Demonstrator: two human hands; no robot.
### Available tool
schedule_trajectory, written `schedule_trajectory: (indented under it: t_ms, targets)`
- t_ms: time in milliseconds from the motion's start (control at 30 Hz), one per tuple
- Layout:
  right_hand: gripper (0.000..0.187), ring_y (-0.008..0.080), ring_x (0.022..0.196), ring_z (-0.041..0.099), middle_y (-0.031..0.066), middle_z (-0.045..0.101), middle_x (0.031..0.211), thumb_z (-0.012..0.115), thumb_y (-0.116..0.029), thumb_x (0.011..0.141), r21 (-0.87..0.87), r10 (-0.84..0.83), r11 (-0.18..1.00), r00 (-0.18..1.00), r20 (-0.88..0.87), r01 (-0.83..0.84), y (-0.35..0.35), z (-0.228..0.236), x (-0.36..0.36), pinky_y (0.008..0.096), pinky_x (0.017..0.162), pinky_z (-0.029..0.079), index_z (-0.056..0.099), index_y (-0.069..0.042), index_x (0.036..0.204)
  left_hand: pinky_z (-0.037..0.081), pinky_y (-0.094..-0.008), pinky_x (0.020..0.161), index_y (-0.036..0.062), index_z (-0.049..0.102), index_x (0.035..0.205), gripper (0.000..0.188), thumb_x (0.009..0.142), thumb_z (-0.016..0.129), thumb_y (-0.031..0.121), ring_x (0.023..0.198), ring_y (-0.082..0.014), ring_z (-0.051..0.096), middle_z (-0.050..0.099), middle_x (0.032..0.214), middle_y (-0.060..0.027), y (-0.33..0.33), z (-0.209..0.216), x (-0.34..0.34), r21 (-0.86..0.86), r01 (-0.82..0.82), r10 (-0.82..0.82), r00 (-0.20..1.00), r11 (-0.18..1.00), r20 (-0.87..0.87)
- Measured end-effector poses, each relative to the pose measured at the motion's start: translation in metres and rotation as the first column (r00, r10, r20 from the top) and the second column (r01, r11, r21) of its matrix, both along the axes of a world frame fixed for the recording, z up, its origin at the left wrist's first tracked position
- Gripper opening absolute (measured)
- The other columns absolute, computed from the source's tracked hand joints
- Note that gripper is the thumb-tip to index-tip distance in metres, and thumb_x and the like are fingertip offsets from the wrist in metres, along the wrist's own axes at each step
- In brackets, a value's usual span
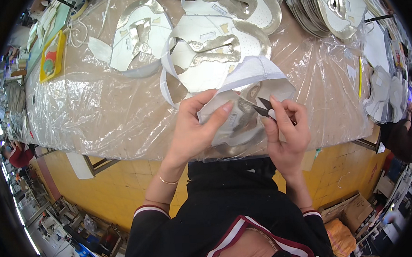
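A white and metallic-gold shoe upper (226, 122) is held up near the table's front edge. My left hand (201, 122) grips its left side, thumb on top and fingers partly hidden behind. In my right hand (285, 126) is a pair of small black thread snips (264, 109), closed between thumb and fingers. The two blades stand apart, their tips over the upper's gold part. Just beyond my hands lie more white and gold uppers (211, 51), overlapping and joined by pale strips. Another flat upper (140, 36) lies to their left.
Clear plastic film covers the table (98, 115). A stack of uppers (307, 11) stands at the far right, and a yellow tray (53, 57) lies at the left. Further grey pieces (383, 93) sit beyond the right edge. Cardboard boxes (355, 211) stand on the floor. Other people are at both sides.
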State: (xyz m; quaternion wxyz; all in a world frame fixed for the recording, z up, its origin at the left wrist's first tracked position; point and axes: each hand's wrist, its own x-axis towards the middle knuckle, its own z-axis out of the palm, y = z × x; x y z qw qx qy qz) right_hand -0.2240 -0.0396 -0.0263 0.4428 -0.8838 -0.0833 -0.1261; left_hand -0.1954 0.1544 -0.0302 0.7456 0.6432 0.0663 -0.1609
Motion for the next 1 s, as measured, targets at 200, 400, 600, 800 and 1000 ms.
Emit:
schedule_trajectory:
  t_ms: [200, 400, 600, 800, 1000]
  targets:
    - [0.036, 0.0192, 0.075, 0.055, 0.0102, 0.056, 0.092, 0.072, -0.001, 0.08, -0.213, 0.115, 0.972, 0.99, 0.077, -0.097, 0.0, -0.004, 0.014, 0.028, 0.063, 0.046, 0.068, -0.003, 0.116, 0.05, -0.0244, 0.075, -0.0039, 0.069, 0.106, 0.023, 0.089, 0.068, 0.012, 0.085, -0.0076, 0.062, 0.072, 0.095, -0.0067, -0.006, 0.003, 0.0, -0.013, -0.003, 0.003, 1.0, 1.0, 0.003]
    - [0.039, 0.0194, 0.072, 0.056, 0.0043, 0.06, 0.09, 0.076, -0.01, 0.077, -0.344, 0.09, 0.939, 0.963, 0.253, 0.003, -0.001, -0.011, 0.014, 0.031, 0.061, 0.043, 0.069, -0.01, 0.116, 0.051, -0.0251, 0.076, -0.0051, 0.069, 0.105, 0.024, 0.088, 0.07, 0.013, 0.086, -0.0086, 0.062, 0.072, 0.094, -0.0081, -0.005, 0.0, 0.001, -0.058, 0.017, -0.018, 0.999, 0.998, -0.03]
    - [0.035, 0.0201, 0.07, 0.056, 0.0071, 0.059, 0.09, 0.073, -0.008, 0.081, -0.078, 0.107, 0.992, 0.991, 0.076, -0.101, -0.002, -0.014, 0.013, 0.0293, 0.06, 0.045, 0.069, -0.009, 0.115, 0.052, -0.0245, 0.078, -0.003, 0.068, 0.109, 0.023, 0.089, 0.067, 0.007, 0.088, -0.0098, 0.065, 0.071, 0.1, -0.0079, -0.006, -0.007, 0.0, 0.036, -0.02, 0.024, 0.995, 0.999, -0.1]
    - [0.024, 0.0114, 0.074, 0.055, 0.0056, 0.061, 0.091, 0.061, -0.012, 0.094, 0.307, 0.105, 0.952, 0.953, -0.285, -0.013, -0.012, -0.005, 0.017, 0.0243, 0.063, 0.043, 0.067, 0.002, 0.113, 0.051, -0.0262, 0.084, -0.0016, 0.067, 0.111, 0.024, 0.088, 0.068, 0.005, 0.096, -0.0102, 0.063, 0.07, 0.106, -0.0061, 0.0, -0.006, 0.008, 0.017, 0.106, -0.107, 0.993, 0.994, 0.053]
    - [0.027, 0.0046, 0.062, 0.038, -0.0011, 0.05, 0.071, 0.051, -0.017, 0.101, 0.738, 0.523, 0.674, 0.685, -0.508, 0.033, -0.027, 0.007, 0.016, 0.0204, 0.055, 0.029, 0.067, 0.005, 0.1, 0.045, -0.0272, 0.087, -0.0012, 0.069, 0.105, 0.022, 0.083, 0.072, 0.0, 0.097, -0.0119, 0.057, 0.064, 0.105, -0.0066, 0.008, -0.011, 0.019, 0.009, 0.235, -0.228, 0.934, 0.972, 0.275]
